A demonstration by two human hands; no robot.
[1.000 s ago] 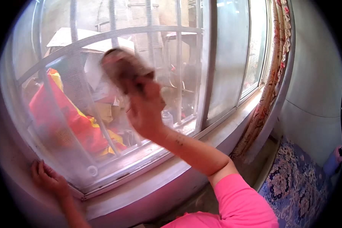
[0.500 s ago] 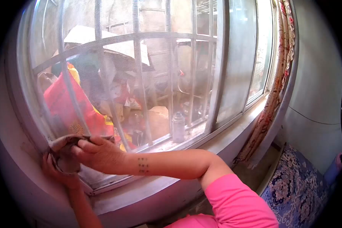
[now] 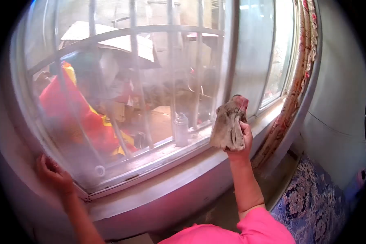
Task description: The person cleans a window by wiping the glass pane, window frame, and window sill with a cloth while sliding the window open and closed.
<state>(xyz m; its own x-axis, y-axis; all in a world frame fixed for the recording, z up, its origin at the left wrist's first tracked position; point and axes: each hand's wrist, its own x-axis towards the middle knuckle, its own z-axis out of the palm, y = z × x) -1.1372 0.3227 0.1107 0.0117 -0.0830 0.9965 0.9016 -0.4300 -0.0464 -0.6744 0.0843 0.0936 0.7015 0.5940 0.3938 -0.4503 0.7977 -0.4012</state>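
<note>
My right hand [image 3: 244, 140] grips a grey-brown, dirty cloth [image 3: 228, 126] with a reddish end, its fingers partly hidden behind it. The cloth hangs in front of the lower right part of the window frame [image 3: 230, 53], above the sill. At the lower left, my left hand [image 3: 55, 175] is beside the window's left corner, near the wall, with its fingers curled and no object visible in them. Between my hands lies the screened window pane [image 3: 85, 150], with metal bars behind it.
A pale sill [image 3: 150, 195] runs below the window. Behind the screen are a red and yellow bag [image 3: 75, 110], a bottle [image 3: 181, 129] and cardboard. To the right are a gathered curtain [image 3: 286, 110] and a blue patterned cover [image 3: 309, 199].
Since half a second ago, my right hand has moved with the cloth from the lower left corner, beside my left hand, to the window's right side. My left hand stays near the corner.
</note>
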